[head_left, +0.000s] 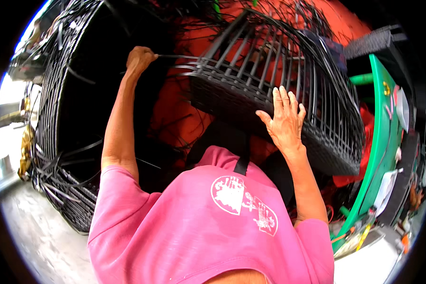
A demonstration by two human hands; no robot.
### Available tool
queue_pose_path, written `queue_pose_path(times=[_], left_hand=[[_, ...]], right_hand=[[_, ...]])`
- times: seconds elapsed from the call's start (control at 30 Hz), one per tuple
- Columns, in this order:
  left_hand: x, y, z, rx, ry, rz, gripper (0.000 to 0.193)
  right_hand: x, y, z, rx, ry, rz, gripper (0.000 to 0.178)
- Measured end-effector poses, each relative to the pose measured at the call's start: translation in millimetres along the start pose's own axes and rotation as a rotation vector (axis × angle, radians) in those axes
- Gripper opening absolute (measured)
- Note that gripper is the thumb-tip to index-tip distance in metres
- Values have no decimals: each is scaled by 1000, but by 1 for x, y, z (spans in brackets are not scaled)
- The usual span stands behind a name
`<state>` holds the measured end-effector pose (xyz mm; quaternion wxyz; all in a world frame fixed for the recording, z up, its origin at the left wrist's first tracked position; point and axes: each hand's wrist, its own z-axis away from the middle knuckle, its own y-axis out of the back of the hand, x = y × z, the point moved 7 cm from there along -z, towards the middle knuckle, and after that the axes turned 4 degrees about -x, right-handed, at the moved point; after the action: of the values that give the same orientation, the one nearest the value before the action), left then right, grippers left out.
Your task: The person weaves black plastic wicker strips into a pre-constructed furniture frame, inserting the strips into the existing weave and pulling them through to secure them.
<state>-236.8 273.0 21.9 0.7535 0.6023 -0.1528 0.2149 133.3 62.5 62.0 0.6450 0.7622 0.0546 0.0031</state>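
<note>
Far to the left, a large woven frame of black strips [57, 118] stands on its edge on the pale floor [38, 236], with loose strip ends trailing out along its lower rim. Just right of it the person's left hand [139, 59] is raised high, its grip pressed together around a thin black strip [175, 57] that runs taut from the fist rightward to the basket. The left forearm comes up from the pink shirt [199, 227], which fills the lower middle of the view and carries a white print on it.

In the middle and upper right sits the half-woven black basket [270, 80], held up in the air and tilted, its band of tight weave toward the person and its bare upright ribs fanning away from it. The strip in the left hand meets the basket at the near-left edge of the woven band. The right hand [284, 120] lies flat against the woven side, fingers spread and pointing up, palm pressed on the weave rather than closed around anything.

Behind the basket there is a red surface [175, 113] with scattered black strands across it. Further right a green curved frame [381, 142] runs down the edge of the view, with small clutter near its foot
</note>
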Motion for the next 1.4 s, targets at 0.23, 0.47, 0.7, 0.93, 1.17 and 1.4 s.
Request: queue_pose_path(times=[0.23,0.47,0.7,0.93,1.17,1.4], left_hand=[[66,-70,9,-324,-572,187,28],[82,-83,20,-658,-348,570,15],[71,-89,15,-717,-293,686,14],[54,-89,6,-608,-248,731,8],[43,-59,-19,-369,-179,827,35],[-19,-32,-36,-195,-167,755,40]], right_hand=[[2,16,15,108,0,-84,63],[44,17,60,201,-148,-211,54],[159,41,123,321,-265,26,39],[289,63,185,446,-494,100,17],[335,57,211,354,-794,80,38],[343,50,209,273,-787,77,16]])
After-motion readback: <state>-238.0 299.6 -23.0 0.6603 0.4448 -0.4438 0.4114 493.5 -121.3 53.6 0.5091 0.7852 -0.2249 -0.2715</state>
